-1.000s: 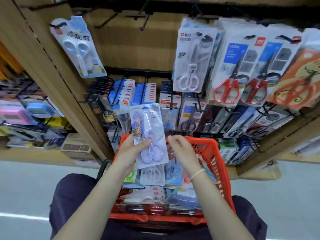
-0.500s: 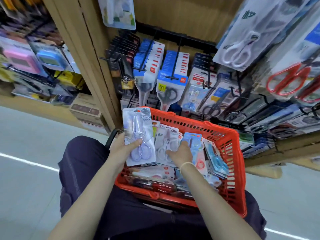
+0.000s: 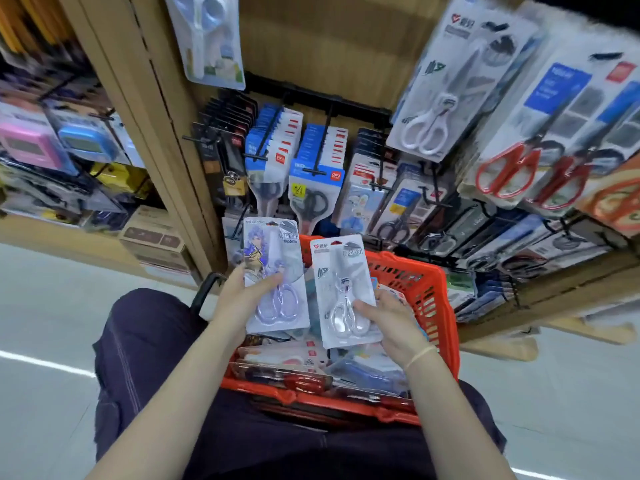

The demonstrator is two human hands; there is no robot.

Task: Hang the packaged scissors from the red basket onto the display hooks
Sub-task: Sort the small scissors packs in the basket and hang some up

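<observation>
Red plastic basket (image 3: 426,299) rests on the person's lap, loaded with flat packs of scissors. Above the basket's left half, the left hand (image 3: 239,299) grips a purple scissors pack (image 3: 273,275) by its lower left edge, thumb across the front, pack upright. Just right of it, above the basket's middle, the right hand (image 3: 391,320) grips a white scissors pack (image 3: 343,292) at its lower right corner, thumb on the front. The two packs stand side by side, close together, both clear of the hooks. Beyond the basket's far rim, black display hooks (image 3: 322,150) carry rows of blue-carded scissors. Up and right of the basket hang a large white-handled pair (image 3: 446,95) and red-handled pairs (image 3: 512,168). Left of the basket stands a wooden shelf post (image 3: 145,109).
</observation>
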